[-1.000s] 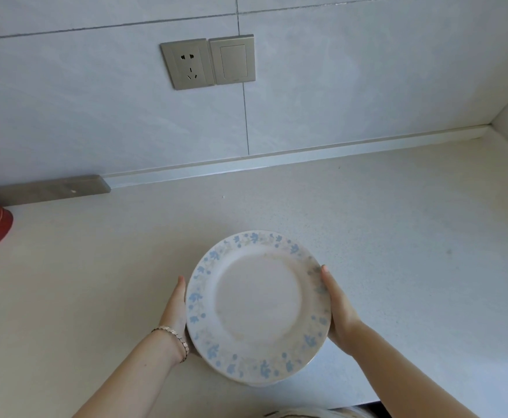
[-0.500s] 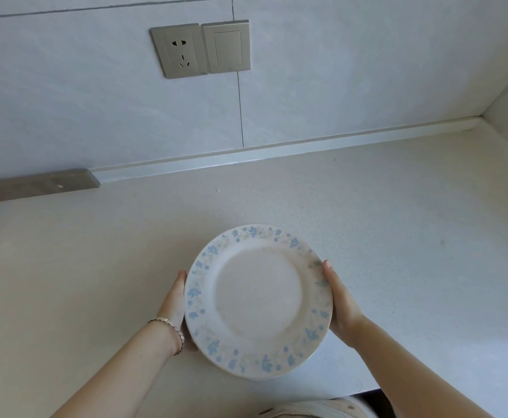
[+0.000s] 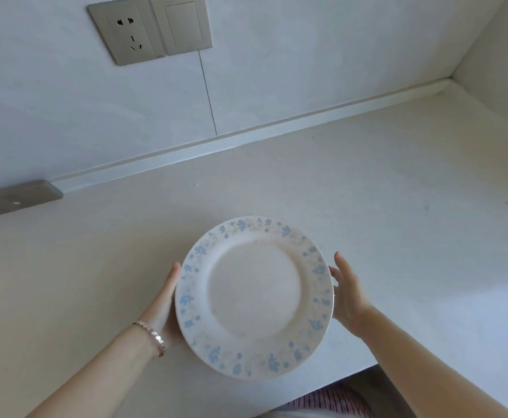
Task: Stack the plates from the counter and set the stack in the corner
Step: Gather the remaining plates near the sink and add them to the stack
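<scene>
Round white ceramic plate with blue floral rim (image 3: 254, 298), lower centre of frame, above pale speckled bench (image 3: 397, 191). Left hand (image 3: 163, 303) grips its left edge; right hand (image 3: 347, 292) its right, fingers partly spread.

- The plate (image 3: 254, 298) looks like glazed ceramic, smooth and softly glossy, white with a pale blue flower print round its rim.
- The surface (image 3: 382, 191) under the plate looks like stone or composite, cream, finely speckled and matt.
- The wall (image 3: 50, 110) behind the plate is large pale tiles, smooth with a faint sheen, with a thin grout line.
- The socket (image 3: 126, 33) and the switch (image 3: 181, 24) on the wall above the plate have brushed, metallic-looking grey faces, satin rather than shiny.
- The bracelet (image 3: 151, 336), left of the plate, is small faceted metal links that catch the light.
- The cloth (image 3: 331, 401) below the plate is striped fabric, matt.
</scene>
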Motion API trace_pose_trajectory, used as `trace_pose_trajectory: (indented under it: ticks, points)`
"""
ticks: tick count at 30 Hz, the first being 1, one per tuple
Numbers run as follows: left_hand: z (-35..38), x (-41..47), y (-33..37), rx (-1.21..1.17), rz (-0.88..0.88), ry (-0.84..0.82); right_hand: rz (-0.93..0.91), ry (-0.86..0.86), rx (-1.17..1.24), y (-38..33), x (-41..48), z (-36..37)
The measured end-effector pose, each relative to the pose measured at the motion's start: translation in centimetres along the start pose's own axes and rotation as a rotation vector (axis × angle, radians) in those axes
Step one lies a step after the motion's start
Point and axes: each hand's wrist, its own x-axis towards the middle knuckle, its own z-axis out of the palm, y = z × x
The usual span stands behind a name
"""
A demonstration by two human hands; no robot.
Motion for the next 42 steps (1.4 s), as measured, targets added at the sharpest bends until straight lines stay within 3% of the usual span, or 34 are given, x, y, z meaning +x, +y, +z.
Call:
trace_pose_trajectory:
  ticks: [11,23,32,38,42]
  points:
    - [4.9,2.0,-0.1,-0.001,0.012,-0.114,-0.030,0.163,0.053,0.1,-1.9,-5.1]
    - [22.2,4.0,-1.7,0.268,-0.040,-0.212,-0.184,0.312,0.136,-1.7,-6.2,-18.9]
    - [33.2,5.5,-2.4,0.518,-0.069,-0.260,-0.296,0.448,0.385,-2.4,-8.2,-26.7]
    - [36.2,6.0,-2.7,0.596,-0.037,-0.213,-0.187,0.470,0.406,-3.2,-9.5,-28.9]
    - [36.8,6.5,-2.6,0.561,-0.022,-0.251,-0.263,0.470,0.384,-5.4,-10.0,-28.7]
